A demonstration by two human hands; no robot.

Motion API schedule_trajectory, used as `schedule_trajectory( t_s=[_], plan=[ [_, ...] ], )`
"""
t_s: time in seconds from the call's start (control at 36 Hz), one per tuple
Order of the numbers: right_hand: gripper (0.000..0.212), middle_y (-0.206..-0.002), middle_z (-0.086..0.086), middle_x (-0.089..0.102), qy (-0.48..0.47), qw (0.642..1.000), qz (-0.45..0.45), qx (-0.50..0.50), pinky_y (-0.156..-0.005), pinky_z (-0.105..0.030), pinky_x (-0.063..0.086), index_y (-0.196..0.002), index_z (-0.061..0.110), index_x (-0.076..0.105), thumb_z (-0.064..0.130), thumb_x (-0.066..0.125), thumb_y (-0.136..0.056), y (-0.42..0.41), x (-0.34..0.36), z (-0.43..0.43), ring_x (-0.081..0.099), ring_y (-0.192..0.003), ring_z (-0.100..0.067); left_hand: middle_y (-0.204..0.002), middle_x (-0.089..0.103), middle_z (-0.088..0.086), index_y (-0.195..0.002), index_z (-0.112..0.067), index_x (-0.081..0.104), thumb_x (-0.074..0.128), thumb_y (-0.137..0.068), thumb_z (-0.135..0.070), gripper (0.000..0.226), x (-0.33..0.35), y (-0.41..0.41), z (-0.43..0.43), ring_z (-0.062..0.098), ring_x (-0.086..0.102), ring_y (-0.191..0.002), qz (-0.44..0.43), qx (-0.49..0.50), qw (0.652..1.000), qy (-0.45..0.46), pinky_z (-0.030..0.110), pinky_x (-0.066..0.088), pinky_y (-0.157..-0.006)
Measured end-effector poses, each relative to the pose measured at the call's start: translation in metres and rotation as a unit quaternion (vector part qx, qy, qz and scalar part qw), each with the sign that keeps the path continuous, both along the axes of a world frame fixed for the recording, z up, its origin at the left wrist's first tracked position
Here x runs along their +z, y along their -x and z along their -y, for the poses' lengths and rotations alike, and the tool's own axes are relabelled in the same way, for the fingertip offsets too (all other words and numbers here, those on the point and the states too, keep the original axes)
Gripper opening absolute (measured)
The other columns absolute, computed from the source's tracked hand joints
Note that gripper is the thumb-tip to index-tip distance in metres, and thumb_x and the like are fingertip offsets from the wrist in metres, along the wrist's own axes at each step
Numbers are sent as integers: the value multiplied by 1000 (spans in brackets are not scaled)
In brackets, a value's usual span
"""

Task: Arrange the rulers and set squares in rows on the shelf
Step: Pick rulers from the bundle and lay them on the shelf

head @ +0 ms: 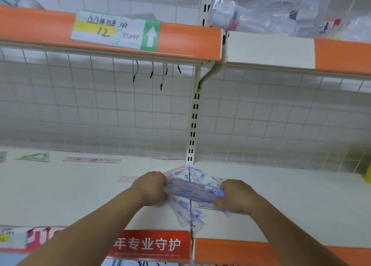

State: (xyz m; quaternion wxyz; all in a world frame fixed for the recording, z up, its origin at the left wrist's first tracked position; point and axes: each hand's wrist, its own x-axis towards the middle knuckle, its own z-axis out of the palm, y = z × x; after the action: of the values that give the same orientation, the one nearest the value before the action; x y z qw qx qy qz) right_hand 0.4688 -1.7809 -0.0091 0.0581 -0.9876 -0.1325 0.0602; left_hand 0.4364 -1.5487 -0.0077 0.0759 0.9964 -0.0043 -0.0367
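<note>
A bundle of clear rulers with blue-purple print [193, 192] is held just above the white shelf [80, 195]. My left hand [151, 187] grips its left end and my right hand [233, 197] grips its right end. Under the bundle a loose pile of similar rulers and set squares [187, 213] fans out on the shelf, partly hidden by my hands. At the back left lie a green set square [35, 157] and a pink ruler [92, 160]. A clear ruler [127, 179] lies just left of my left hand.
The shelf above has an orange front strip [190, 40] with a price label [114, 31]; packaged goods [271, 16] sit on it at the right. A slotted upright post [192, 125] divides the wire-grid back. Black-tipped cords [152, 73] hang under the upper shelf. A red sign [150, 244] marks the front edge.
</note>
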Motion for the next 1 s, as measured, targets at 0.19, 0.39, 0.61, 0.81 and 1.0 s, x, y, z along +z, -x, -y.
schedule_trajectory(
  t_s=[0.19,0.39,0.61,0.81,1.0],
  plan=[
    [48,-99,0,43,-48,999,15,20,-79,-25,34,-124,20,40,36,59,-83,10,9,3,40,-94,-18,-121,62,5,-119,-13,63,63,-87,-24,35,-5,3,-2,23,58,-109,27,31,999,22,31,49,-93],
    [45,-103,1,41,-44,997,36,48,-90,-27,36,-124,23,46,39,57,-83,8,6,1,36,-95,-17,-119,61,-1,-121,-26,59,58,-88,-26,34,-8,6,-3,24,55,-110,56,48,997,-10,33,43,-89],
    [37,-111,7,54,-50,993,61,93,-95,-29,35,-115,27,51,40,57,-80,5,2,-11,40,-110,-16,-128,57,-3,-129,-31,53,60,-89,-29,41,-7,22,-20,21,53,-117,58,92,994,24,31,41,-96],
    [36,-107,9,49,-106,986,65,108,-91,-26,32,-115,32,52,41,57,-81,11,6,-43,36,-107,-13,-128,56,-2,-128,-31,57,66,-86,-36,43,1,44,-51,20,55,-115,59,121,990,34,31,45,-93],
    [36,-110,10,52,-122,979,80,140,-97,-30,32,-116,32,57,38,58,-81,28,10,-103,39,-111,-14,-128,57,-2,-129,-29,57,66,-86,-40,44,8,84,-109,19,56,-114,64,156,984,54,33,47,-95]
  ],
)
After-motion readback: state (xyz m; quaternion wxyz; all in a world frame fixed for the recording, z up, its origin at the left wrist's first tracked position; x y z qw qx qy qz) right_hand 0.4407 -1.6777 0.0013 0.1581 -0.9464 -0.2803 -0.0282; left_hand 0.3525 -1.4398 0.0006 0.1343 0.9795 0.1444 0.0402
